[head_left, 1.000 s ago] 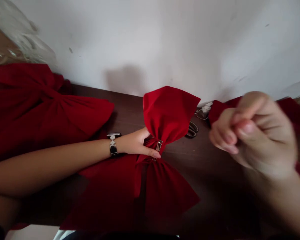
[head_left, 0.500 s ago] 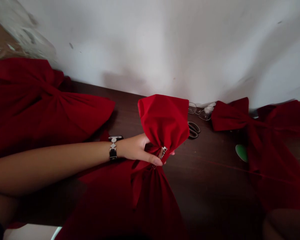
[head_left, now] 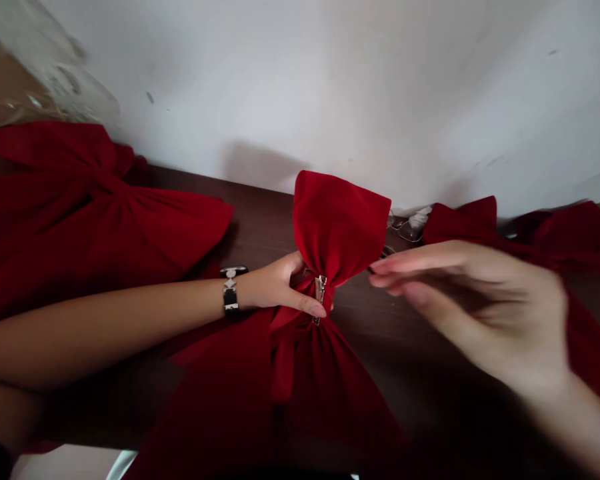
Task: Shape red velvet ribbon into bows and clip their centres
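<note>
My left hand [head_left: 280,287] grips the gathered waist of a large red velvet bow [head_left: 337,227], with its thumb and fingers around the fabric. A metal clip [head_left: 320,293] sits upright at the bow's knot, just beyond my left fingertips. The bow's upper loop stands up while its lower tails spread across the table towards me. My right hand [head_left: 470,300] is motion-blurred, with its fingers extended and apart, a little right of the clip. It holds nothing that I can see and does not touch the centre bow.
Another red bow [head_left: 95,207] lies at the left, and a third [head_left: 545,240] lies at the right, partly behind my right hand. Glasses [head_left: 407,228] and partly hidden scissors [head_left: 384,252] rest on the dark wooden table [head_left: 260,193] against a white wall [head_left: 300,87].
My right hand has come in from the lower right edge towards the clip, now covering part of the right bow. My left hand still grips the centre bow, whose clip now stands more upright.
</note>
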Motion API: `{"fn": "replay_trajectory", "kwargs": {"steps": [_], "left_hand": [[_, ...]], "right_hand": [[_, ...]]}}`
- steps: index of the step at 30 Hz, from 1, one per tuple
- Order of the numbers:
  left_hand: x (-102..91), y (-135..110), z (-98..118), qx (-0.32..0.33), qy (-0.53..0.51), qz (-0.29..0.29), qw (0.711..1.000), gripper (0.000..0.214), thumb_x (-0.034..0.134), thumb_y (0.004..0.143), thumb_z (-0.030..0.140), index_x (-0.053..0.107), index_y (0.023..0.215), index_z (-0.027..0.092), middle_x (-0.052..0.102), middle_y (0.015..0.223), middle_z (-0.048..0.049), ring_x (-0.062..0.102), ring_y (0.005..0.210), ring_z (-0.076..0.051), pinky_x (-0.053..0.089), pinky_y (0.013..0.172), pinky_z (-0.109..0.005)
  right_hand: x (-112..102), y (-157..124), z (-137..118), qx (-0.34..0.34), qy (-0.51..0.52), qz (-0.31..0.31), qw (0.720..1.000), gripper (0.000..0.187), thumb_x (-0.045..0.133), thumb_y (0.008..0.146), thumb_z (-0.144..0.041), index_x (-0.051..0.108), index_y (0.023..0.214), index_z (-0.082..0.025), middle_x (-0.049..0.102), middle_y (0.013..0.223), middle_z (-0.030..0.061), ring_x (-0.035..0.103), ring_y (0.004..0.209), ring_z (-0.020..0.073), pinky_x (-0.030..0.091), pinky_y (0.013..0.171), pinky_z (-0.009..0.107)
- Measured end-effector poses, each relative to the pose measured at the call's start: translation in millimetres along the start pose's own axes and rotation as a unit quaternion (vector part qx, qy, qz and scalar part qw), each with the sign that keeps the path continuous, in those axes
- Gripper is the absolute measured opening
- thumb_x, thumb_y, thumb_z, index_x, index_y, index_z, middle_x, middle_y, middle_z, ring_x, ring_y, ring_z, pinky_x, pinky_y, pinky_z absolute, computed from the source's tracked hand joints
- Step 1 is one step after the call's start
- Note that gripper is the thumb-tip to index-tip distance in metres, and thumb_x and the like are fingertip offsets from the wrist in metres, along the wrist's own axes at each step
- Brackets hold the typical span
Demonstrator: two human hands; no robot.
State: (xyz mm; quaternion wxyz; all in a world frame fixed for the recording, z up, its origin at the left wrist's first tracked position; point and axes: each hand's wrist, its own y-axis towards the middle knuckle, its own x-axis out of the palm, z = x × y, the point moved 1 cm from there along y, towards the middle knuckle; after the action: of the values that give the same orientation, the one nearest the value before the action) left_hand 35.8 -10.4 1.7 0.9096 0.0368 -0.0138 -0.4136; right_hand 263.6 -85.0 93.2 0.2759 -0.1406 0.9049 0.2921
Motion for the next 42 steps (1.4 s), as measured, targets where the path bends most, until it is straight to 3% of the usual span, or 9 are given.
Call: {"fn": "replay_trajectory", "kwargs": {"steps": [3, 6, 10, 14, 23, 30, 42], "left_hand": [[-3.3, 1, -1, 0.024, 0.01, 0.013, 1.0, 0.063, 0.083, 0.063, 0.031, 0.055, 0.118, 0.017, 0.067, 0.111, -0.0092, 0.061, 0.107, -0.026, 0.043, 0.1, -0.044], [-6.4, 3, -1, 0.046, 0.012, 0.017, 0.999, 0.062, 0.084, 0.06, 0.03, 0.058, 0.114, 0.017, 0.063, 0.12, -0.0101, 0.059, 0.112, -0.026, 0.042, 0.102, -0.042], [-6.6, 3, 0, 0.031, -0.027, -0.001, 0.999, 0.051, 0.082, 0.064, 0.033, 0.061, 0.108, 0.017, 0.067, 0.112, -0.0084, 0.061, 0.107, -0.024, 0.044, 0.099, -0.041], [-3.8, 3, 1, 0.0, -0.064, -0.019, 0.998, 0.05, 0.082, 0.065, 0.04, 0.063, 0.104, 0.016, 0.07, 0.102, -0.0071, 0.064, 0.099, -0.023, 0.047, 0.094, -0.04], [0.4, 5, 1, 0.015, -0.071, -0.041, 0.997, 0.051, 0.083, 0.065, 0.037, 0.063, 0.106, 0.016, 0.071, 0.094, -0.0066, 0.067, 0.087, -0.02, 0.051, 0.088, -0.037], [-2.2, 4, -6, 0.022, -0.046, -0.023, 0.998, 0.064, 0.084, 0.062, 0.035, 0.057, 0.115, 0.013, 0.067, 0.11, -0.0098, 0.065, 0.094, -0.019, 0.048, 0.094, -0.038], [-5.4, 2, -9, 0.011, -0.006, -0.004, 1.0, 0.063, 0.084, 0.061, 0.037, 0.054, 0.111, 0.013, 0.065, 0.11, -0.0096, 0.061, 0.103, -0.023, 0.045, 0.096, -0.04]], "right_hand": [[20, 24, 9, -0.018, -0.013, -0.066, 0.998, 0.028, 0.071, 0.079, -0.02, 0.069, 0.106, -0.025, 0.074, 0.099, 0.0022, 0.072, 0.088, 0.0174, 0.06, 0.079, 0.027], [29, 21, 17, -0.051, -0.019, -0.113, 0.992, 0.027, 0.072, 0.08, -0.023, 0.068, 0.107, -0.023, 0.075, 0.098, 0.0031, 0.072, 0.087, 0.0164, 0.06, 0.078, 0.025], [35, 15, 24, -0.123, 0.012, -0.154, 0.98, 0.026, 0.071, 0.08, -0.022, 0.066, 0.106, -0.019, 0.074, 0.094, 0.0039, 0.071, 0.087, 0.0133, 0.059, 0.078, 0.022], [43, 15, 28, -0.161, 0.018, -0.124, 0.979, 0.02, 0.073, 0.078, -0.021, 0.066, 0.097, -0.015, 0.073, 0.086, 0.0055, 0.07, 0.081, 0.0131, 0.058, 0.075, 0.022], [53, 9, 27, -0.211, -0.03, -0.094, 0.972, 0.018, 0.071, 0.08, -0.025, 0.065, 0.092, -0.013, 0.071, 0.081, 0.0062, 0.068, 0.074, 0.013, 0.058, 0.072, 0.023], [54, 9, 28, -0.199, -0.042, -0.085, 0.975, 0.017, 0.066, 0.085, -0.029, 0.065, 0.089, -0.013, 0.071, 0.08, 0.0059, 0.067, 0.073, 0.0119, 0.057, 0.07, 0.022], [54, 9, 29, -0.204, -0.044, -0.081, 0.975, 0.018, 0.068, 0.083, -0.028, 0.066, 0.089, -0.012, 0.071, 0.081, 0.0059, 0.066, 0.074, 0.0118, 0.057, 0.071, 0.022]]}}
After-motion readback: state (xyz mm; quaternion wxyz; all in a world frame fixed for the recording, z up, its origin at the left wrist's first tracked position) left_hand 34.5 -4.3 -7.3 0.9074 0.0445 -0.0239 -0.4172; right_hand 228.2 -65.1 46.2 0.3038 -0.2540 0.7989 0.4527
